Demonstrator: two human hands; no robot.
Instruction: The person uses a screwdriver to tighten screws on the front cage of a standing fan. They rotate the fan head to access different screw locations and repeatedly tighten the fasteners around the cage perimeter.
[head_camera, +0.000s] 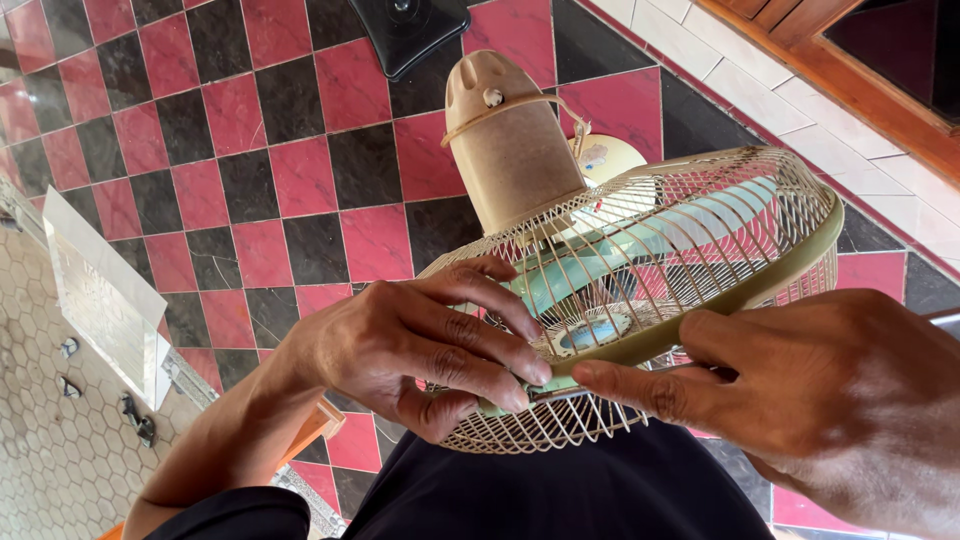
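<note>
**Closely held: a worn table fan gripped at its cage rim**

Underfoot, a floor of red and black tiles was seen spread across most of the view, bordered at the right by a band of pale tiles and a brown wooden frame. At the left edge, a strip of pale hexagon-patterned surface was shown, with a clear plastic sheet laid over its edge. A dark square base was visible at the top of the floor.

Across the lap, over dark clothing, a table fan was held tilted, its cream wire cage facing up and to the right, with pale blue blades seen through the wires. Behind the cage, the fan's beige motor housing was pointed away toward the floor.

The green rim band of the cage was grasped from both sides. The left hand was curled over the near edge, its fingers closed down on the wires and the band. The right hand was brought in from the right, its forefinger and thumb pressed against the same band, just beside the left fingertips. An orange object was partly hidden under the left forearm; what it was could not be told.
</note>
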